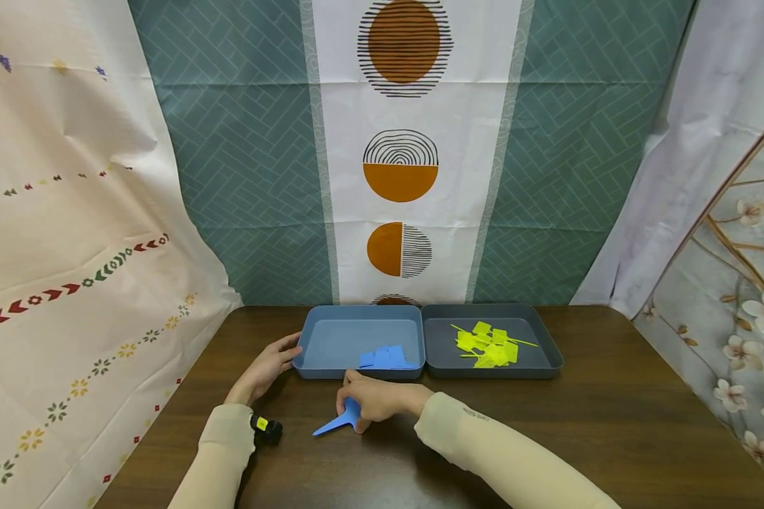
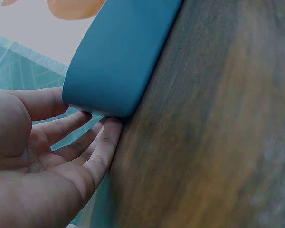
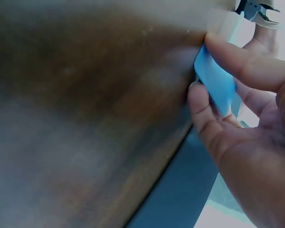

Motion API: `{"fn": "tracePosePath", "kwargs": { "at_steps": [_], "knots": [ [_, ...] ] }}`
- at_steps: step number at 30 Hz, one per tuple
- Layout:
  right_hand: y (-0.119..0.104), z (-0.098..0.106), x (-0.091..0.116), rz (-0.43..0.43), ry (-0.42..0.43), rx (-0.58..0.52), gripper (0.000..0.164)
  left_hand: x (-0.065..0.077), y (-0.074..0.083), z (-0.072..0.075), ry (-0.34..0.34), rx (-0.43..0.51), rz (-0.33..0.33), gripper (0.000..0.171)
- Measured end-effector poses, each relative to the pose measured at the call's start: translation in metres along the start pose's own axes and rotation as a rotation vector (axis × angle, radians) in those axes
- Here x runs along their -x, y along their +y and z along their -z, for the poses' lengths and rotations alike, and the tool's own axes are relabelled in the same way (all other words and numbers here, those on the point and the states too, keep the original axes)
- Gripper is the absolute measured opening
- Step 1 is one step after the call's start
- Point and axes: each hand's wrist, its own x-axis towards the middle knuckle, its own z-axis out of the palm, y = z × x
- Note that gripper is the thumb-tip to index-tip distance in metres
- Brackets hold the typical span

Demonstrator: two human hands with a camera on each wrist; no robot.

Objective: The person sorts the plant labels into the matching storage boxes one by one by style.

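Note:
A blue T-shaped plant label (image 1: 342, 420) with a pointed stem is in my right hand (image 1: 374, 398), low over the table in front of the blue tray (image 1: 356, 314). In the right wrist view, the thumb and fingers pinch the label's broad head (image 3: 217, 83). My left hand (image 1: 269, 369) rests its fingertips against the left end of the blue tray, and the left wrist view shows them touching the tray's outer corner (image 2: 104, 90). Several blue labels (image 1: 387, 358) lie flat and overlapping in the tray's front right part.
Right beside the blue tray stands a dark grey tray (image 1: 540, 370) with a pile of bright yellow labels (image 1: 489, 345), some stems pointing outward. Both trays sit at the back of a dark wooden table (image 1: 611, 410), near a patterned curtain (image 1: 255, 177).

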Motion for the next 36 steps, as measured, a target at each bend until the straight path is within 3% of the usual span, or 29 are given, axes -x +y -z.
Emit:
{"fn": "tracePosePath", "kwargs": {
  "at_steps": [5,12,16,24,36],
  "knots": [
    [0.005,0.001,0.004,0.025,0.041,-0.115,0.028,0.0,0.0,0.0,-0.002,0.004,-0.001,0.057],
    [0.012,0.008,0.012,0.044,0.045,-0.505,0.028,0.0,0.001,0.0,-0.006,-0.001,-0.008,0.058],
    [0.015,0.013,0.016,0.046,0.032,-0.628,0.029,0.0,0.001,0.0,-0.006,0.004,-0.004,0.058],
    [0.021,0.028,0.022,0.047,0.067,-0.698,0.028,-0.001,-0.002,0.001,-0.004,0.003,-0.009,0.057],
    [0.039,0.076,0.035,-0.035,0.2,-0.631,0.028,-0.001,-0.003,0.001,-0.011,-0.007,-0.006,0.058]
  ]
}}
